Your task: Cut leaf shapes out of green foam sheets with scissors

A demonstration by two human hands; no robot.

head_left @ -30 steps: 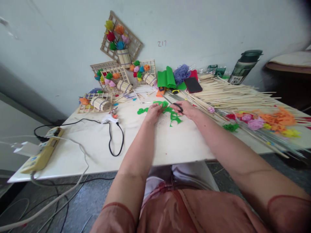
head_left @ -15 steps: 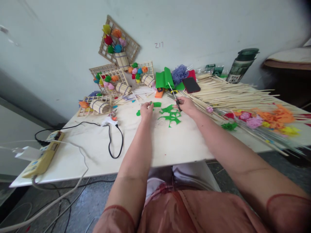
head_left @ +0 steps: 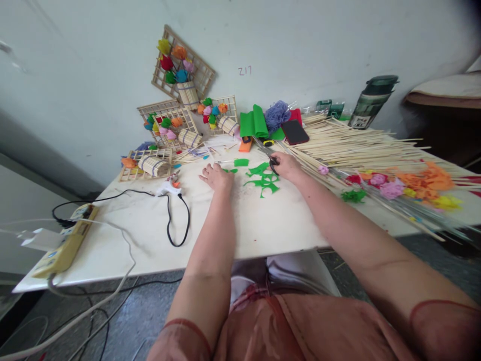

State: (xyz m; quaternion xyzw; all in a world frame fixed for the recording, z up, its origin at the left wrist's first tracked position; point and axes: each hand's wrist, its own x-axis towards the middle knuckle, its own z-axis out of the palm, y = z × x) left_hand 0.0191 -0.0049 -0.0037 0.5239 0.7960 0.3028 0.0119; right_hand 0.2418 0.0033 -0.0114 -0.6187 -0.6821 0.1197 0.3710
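My left hand (head_left: 217, 177) lies low over the white table with its fingers spread, partly covering some small green pieces (head_left: 230, 171). Black-handled scissors (head_left: 273, 161) are in my right hand (head_left: 287, 166), their blades directed away from me toward the back of the table. Between my hands lie curved green scraps (head_left: 263, 176) with rounded cut-outs. A small green rectangle (head_left: 241, 162) rests just beyond my left fingers.
Behind are a green roll (head_left: 254, 123), purple yarn (head_left: 278, 115) and a dark phone (head_left: 295, 132). Thin sticks (head_left: 345, 138) spread to the right, near a bottle (head_left: 373, 102). On the left are flower-decorated lattices (head_left: 154, 165), a glue gun (head_left: 169, 188) and a power strip (head_left: 65, 240).
My left hand has moved slightly left and down, and its fingers have spread out. My right hand keeps the scissors, whose blades have lowered.
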